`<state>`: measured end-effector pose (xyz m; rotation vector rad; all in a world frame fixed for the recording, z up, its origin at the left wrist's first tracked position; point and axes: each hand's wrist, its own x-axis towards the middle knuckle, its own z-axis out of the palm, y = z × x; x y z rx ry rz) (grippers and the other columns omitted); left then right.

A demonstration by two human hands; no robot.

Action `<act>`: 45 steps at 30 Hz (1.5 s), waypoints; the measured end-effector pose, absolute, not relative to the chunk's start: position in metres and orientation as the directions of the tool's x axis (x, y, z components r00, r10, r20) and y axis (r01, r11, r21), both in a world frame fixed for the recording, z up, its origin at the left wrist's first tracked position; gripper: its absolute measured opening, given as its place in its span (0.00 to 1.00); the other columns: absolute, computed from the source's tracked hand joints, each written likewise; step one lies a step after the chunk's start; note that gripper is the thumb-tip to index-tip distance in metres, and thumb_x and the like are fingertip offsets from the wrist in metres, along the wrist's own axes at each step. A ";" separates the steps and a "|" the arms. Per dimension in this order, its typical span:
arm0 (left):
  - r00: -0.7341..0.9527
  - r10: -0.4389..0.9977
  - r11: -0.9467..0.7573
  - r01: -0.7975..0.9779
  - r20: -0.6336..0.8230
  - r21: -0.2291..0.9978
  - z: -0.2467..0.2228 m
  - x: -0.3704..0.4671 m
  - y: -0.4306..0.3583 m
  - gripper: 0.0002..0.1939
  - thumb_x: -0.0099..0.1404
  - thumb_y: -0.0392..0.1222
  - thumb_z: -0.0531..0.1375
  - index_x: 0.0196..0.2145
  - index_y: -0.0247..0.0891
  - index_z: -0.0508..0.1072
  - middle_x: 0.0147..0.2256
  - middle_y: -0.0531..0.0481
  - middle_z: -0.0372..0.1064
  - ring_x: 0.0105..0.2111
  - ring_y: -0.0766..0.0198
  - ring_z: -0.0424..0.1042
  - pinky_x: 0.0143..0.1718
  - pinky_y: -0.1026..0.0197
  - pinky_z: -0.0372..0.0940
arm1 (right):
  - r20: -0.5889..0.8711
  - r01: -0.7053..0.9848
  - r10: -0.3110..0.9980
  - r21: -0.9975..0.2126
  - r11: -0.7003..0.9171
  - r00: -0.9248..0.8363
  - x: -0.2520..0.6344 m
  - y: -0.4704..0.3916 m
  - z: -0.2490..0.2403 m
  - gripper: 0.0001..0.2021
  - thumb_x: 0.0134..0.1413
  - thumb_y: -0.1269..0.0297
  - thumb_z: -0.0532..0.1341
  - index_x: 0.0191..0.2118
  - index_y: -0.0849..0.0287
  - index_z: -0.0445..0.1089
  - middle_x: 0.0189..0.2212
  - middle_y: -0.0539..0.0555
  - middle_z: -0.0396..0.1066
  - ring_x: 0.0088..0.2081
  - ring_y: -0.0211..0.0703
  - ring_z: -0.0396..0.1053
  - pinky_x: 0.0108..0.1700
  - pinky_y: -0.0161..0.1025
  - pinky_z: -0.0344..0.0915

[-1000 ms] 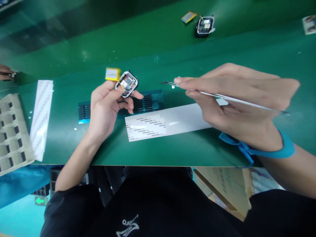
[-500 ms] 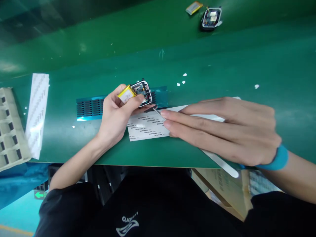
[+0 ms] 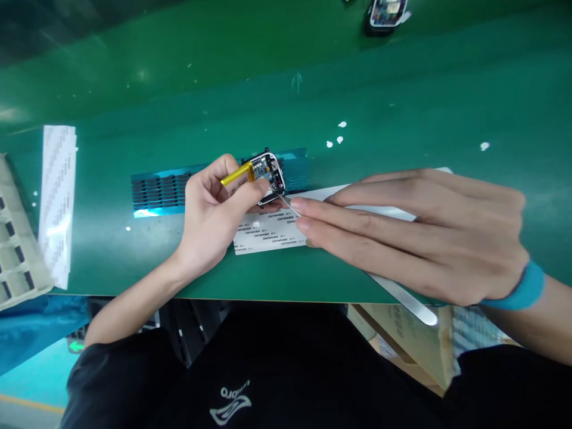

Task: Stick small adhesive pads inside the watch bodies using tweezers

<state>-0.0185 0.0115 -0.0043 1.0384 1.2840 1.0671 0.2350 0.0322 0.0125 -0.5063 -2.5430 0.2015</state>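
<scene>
My left hand (image 3: pixel 210 220) is closed around an opened smartwatch case (image 3: pixel 276 170), its thumb pressing near the exposed circuit board. A yellow-edged battery (image 3: pixel 236 174) sticks out from the case beside that thumb, seen nearly edge-on. My right hand (image 3: pixel 424 232) pinches metal tweezers (image 3: pixel 406 301), whose wide end reaches back below the palm. Their thin tips touch the lower right edge of the case; whether they grip anything there is too small to tell. Under both hands lies a white printed backing sheet (image 3: pixel 263 237). Behind my left hand is a blue film strip (image 3: pixel 161 189) with rows of black pieces.
Another opened watch case (image 3: pixel 386 15) sits at the top edge of view. Several small white stickers (image 3: pixel 339 139) dot the green table (image 3: pixel 134 256). On the left are a white printed strip (image 3: pixel 58 202) and a moulded pulp tray (image 3: pixel 18 250).
The tweezer tips, with a dark strip by them earlier, have moved up onto the case edge. My left hand has tilted the case, turning the battery edge-on. The view has shifted slightly.
</scene>
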 end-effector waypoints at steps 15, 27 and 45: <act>0.028 0.999 0.039 0.072 -0.041 0.997 -0.007 -0.016 0.012 0.23 0.63 0.39 0.71 0.27 0.42 0.58 0.22 0.61 0.53 0.21 0.73 0.54 0.23 0.66 0.63 | 0.545 0.339 0.383 -0.185 0.923 -0.746 0.229 0.023 0.016 0.11 0.68 0.70 0.70 0.53 0.52 0.80 0.51 0.50 0.85 0.47 0.48 0.86 0.36 0.46 0.80; -0.005 0.998 0.063 0.078 -0.063 0.995 -0.003 -0.013 0.012 0.21 0.59 0.35 0.70 0.25 0.41 0.59 0.25 0.58 0.60 0.24 0.72 0.56 0.24 0.65 0.58 | 0.535 0.340 0.495 -0.366 0.866 -0.685 0.228 0.024 0.013 0.16 0.66 0.69 0.72 0.51 0.36 0.83 0.48 0.42 0.86 0.45 0.46 0.85 0.33 0.44 0.77; -0.032 0.989 0.144 0.062 -0.142 0.988 -0.007 -0.012 0.008 0.23 0.65 0.43 0.73 0.27 0.42 0.61 0.24 0.59 0.62 0.22 0.71 0.66 0.26 0.64 0.75 | 0.462 0.378 0.478 -0.296 0.877 -0.747 0.232 0.023 0.008 0.13 0.70 0.67 0.69 0.53 0.39 0.81 0.54 0.43 0.84 0.49 0.45 0.84 0.40 0.42 0.82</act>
